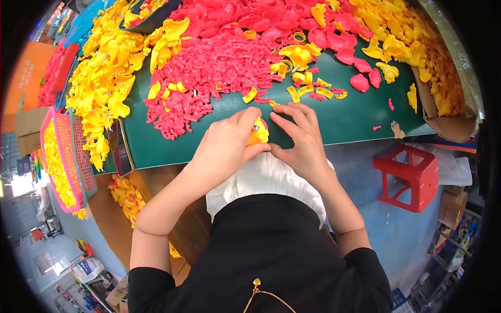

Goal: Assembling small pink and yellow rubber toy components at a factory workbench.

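Just over the table's near edge, my left hand (228,136) is closed around a small yellow plastic toy part (258,133) with a bit of red and a shiny metal spot on it. My right hand (301,136) curves close beside it, fingers apart and nothing visibly gripped; its thumb tip comes close to my left thumb, and I cannot tell whether it touches the part. Beyond my hands lie small red plastic pieces (222,65) in a heap. Loose yellow curved strips (293,94) are scattered nearest my right fingertips.
The green tabletop (360,117) bears red shells (359,82) and a yellow heap (107,68) at left. A carton (428,99) of yellow pieces stands at right. A phone-like dark slab (120,148) lies at the left edge. A pink basket (65,156) and red stool (409,177) flank me.
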A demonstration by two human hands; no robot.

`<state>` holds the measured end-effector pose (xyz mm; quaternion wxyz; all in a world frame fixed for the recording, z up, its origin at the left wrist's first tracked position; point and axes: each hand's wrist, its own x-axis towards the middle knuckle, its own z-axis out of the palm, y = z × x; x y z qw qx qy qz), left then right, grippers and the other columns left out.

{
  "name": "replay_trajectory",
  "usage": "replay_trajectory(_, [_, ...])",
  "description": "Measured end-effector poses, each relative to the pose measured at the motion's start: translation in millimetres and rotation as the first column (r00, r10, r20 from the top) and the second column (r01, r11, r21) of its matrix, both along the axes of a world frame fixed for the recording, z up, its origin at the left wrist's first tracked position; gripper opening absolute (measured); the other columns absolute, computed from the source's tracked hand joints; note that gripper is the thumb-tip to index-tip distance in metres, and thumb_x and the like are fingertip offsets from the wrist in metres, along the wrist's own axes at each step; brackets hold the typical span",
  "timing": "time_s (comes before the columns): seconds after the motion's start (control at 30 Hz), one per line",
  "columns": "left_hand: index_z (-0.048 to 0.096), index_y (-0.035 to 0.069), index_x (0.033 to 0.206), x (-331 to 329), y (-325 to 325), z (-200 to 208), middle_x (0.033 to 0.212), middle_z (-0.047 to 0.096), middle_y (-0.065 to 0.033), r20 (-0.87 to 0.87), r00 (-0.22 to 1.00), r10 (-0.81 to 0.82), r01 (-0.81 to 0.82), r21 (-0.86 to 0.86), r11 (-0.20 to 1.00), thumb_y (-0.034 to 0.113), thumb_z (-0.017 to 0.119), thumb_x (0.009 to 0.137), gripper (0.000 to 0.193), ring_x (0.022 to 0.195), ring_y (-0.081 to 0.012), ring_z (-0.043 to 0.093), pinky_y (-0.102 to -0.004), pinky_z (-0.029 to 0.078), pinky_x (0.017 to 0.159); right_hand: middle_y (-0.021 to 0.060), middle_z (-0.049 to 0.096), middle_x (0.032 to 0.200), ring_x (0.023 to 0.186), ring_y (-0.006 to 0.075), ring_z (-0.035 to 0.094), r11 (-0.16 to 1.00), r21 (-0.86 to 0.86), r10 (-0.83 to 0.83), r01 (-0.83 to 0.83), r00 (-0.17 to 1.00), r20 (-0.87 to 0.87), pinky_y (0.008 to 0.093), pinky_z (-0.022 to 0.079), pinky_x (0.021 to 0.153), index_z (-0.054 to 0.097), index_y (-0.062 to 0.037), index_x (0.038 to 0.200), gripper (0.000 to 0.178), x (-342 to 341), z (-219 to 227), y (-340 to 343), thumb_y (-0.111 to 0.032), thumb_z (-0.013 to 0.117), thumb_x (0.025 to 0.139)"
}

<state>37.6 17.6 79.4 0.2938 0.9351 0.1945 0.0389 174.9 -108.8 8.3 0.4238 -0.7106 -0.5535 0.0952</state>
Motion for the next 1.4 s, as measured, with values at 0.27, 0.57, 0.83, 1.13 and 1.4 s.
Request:
replay_trajectory(0.27, [0.052, 0.003, 0.119, -16.5, 9.0, -35.7, 0.113, 0.063, -0.0194, 0.294, 0.945, 0.143, -0.033, -0.349, 0.936, 0.021, 0.083, 0.070, 0.061, 0.101, -0.0362, 0.064, -0.0394, 0.051, 0.086, 0.0107, 0.057, 0.129, 0.122, 0.0297, 0.049, 0.992, 0.066, 0.111, -0.106, 0.991, -0.079, 0.0403, 0.038, 0.104, 0.061, -0.0063, 0.124, 0.057, 10.4, 27.8, -7.3, -0.011, 0.077, 0.069])
replay_trajectory(0.57, [0.064, 0.000, 0.109, -100.1, -20.9, -18.0, 0.097, 0.052, -0.0053, 0.429, 0.787, 0.443, -0.116, -0.602, 0.790, 0.004, 0.085, 0.067, 0.048, 0.098, -0.0181, 0.059, -0.0291, 0.052, 0.081, 0.0140, 0.059, 0.123, 0.112, 0.0254, 0.060, 0.865, 0.253, 0.493, -0.434, 0.635, -0.595, 0.0347, 0.051, 0.093, 0.061, -0.0036, 0.121, 0.042, -56.0, 28.7, 17.9, -0.007, 0.074, 0.081])
replay_trajectory(0.83, [0.067, 0.002, 0.109, -270.2, -17.5, 20.4, 0.086, 0.057, -0.0094, -0.041, 0.224, 0.974, -0.935, 0.274, 0.226, 0.007, 0.078, 0.074, 0.037, 0.090, -0.0196, 0.063, -0.0277, 0.051, 0.075, 0.0116, 0.066, 0.105, 0.101, 0.0281, 0.061, 0.912, 0.135, 0.408, -0.388, 0.895, -0.182, 0.0367, 0.049, 0.085, 0.068, -0.0048, 0.106, 0.027, -59.2, 31.1, 68.3, -0.011, 0.074, 0.080])
replay_trajectory(1.13, [0.060, 0.006, 0.125, -225.1, 42.0, -3.6, 0.109, 0.066, -0.0158, 0.212, 0.420, 0.882, -0.907, 0.097, 0.409, 0.010, 0.071, 0.082, 0.045, 0.101, -0.0323, 0.061, -0.0409, 0.048, 0.089, 0.0087, 0.057, 0.089, 0.090, 0.0285, 0.053, 0.979, 0.057, 0.167, -0.195, 0.932, 0.322, 0.0379, 0.045, 0.080, 0.068, -0.0054, 0.092, 0.014, -19.6, 22.2, 151.4, -0.011, 0.070, 0.080])
replay_trajectory(1.4, [0.065, 0.003, 0.101, -148.3, 153.4, -22.9, 0.103, 0.064, -0.0112, 0.243, 0.632, 0.736, -0.680, 0.628, 0.377, 0.015, 0.068, 0.084, 0.021, 0.101, -0.0311, 0.054, -0.0396, 0.045, 0.090, 0.0088, 0.059, 0.092, 0.092, 0.0261, 0.054, 0.978, 0.087, 0.170, -0.188, 0.968, 0.183, 0.0355, 0.047, 0.076, 0.065, -0.0030, 0.088, 0.010, -11.1, 40.3, 124.1, -0.007, 0.070, 0.080])
